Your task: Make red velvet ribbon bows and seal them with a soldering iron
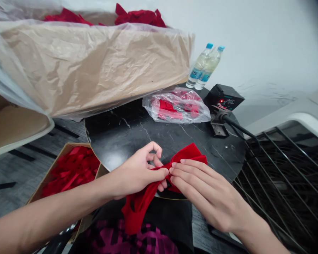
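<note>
A red velvet-like bow [188, 154] is held between both hands above the near edge of a round black table [116, 130]. My left hand [145, 171] pinches the bow near its middle between thumb and fingers. The bow's long tails [137, 211] hang below that hand, over the lap. My right hand [201, 187] wraps over the loops on the right, its fingertips close to the left thumb at the knot. The palm side of my right hand and part of the bow under it are hidden.
At the back left stands a plastic-lined carton [116, 63] with red fabric pieces. A clear bag [177, 106], two water bottles [201, 68] and a soldering station [222, 97] with a cable occupy the table's far side. Left below is a box of red ribbons [74, 165]; right, a wire rack [283, 169].
</note>
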{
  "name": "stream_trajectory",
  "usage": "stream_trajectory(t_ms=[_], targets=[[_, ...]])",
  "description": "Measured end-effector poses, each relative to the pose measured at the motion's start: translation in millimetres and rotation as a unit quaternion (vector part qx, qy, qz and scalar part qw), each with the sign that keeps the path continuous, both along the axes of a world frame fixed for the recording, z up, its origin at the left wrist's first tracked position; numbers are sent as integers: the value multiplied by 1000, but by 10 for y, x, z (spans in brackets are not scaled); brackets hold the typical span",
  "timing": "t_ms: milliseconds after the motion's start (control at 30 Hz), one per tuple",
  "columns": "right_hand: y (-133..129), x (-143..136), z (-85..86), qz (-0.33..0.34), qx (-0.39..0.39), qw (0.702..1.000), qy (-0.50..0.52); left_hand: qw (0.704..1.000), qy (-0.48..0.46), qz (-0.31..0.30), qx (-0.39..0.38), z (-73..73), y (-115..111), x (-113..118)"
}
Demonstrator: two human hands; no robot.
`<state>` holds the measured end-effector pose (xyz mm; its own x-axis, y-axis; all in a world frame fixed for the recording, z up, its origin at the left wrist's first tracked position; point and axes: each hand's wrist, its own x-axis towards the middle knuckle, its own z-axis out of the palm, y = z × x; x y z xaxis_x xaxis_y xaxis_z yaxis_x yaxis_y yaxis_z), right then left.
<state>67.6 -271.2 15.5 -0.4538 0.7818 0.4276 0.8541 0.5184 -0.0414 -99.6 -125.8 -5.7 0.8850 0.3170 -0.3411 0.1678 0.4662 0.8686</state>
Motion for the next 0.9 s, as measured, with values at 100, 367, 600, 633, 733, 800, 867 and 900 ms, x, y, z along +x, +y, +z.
stream_trajectory(t_ms=[100, 367, 600, 633, 733, 800, 867, 900], targets=[[18, -5, 14, -8, -10, 1000, 2, 1000, 11, -1, 7, 2, 0, 20], [9, -25, -3, -40, -95, 989, 104, 998, 11, -38, 53, 42, 3, 3], [63, -37, 77, -84, -137, 979, 126, 978, 3, -112, 176, 167, 59, -54], [72, -40, 94, -95, -140, 979, 118, 971, 0, -122, 207, 182, 70, -57], [91, -42, 141, -117, -182, 968, 127, 951, -16, -135, 279, 214, 76, -65], [103, -34, 169, -120, -223, 954, 159, 946, -25, -133, 296, 242, 55, -72], [120, -16, 193, -116, -244, 945, 185, 947, -21, -130, 293, 281, 29, -80], [131, -3, 202, -110, -251, 942, 193, 950, -17, -129, 285, 301, 20, -85]])
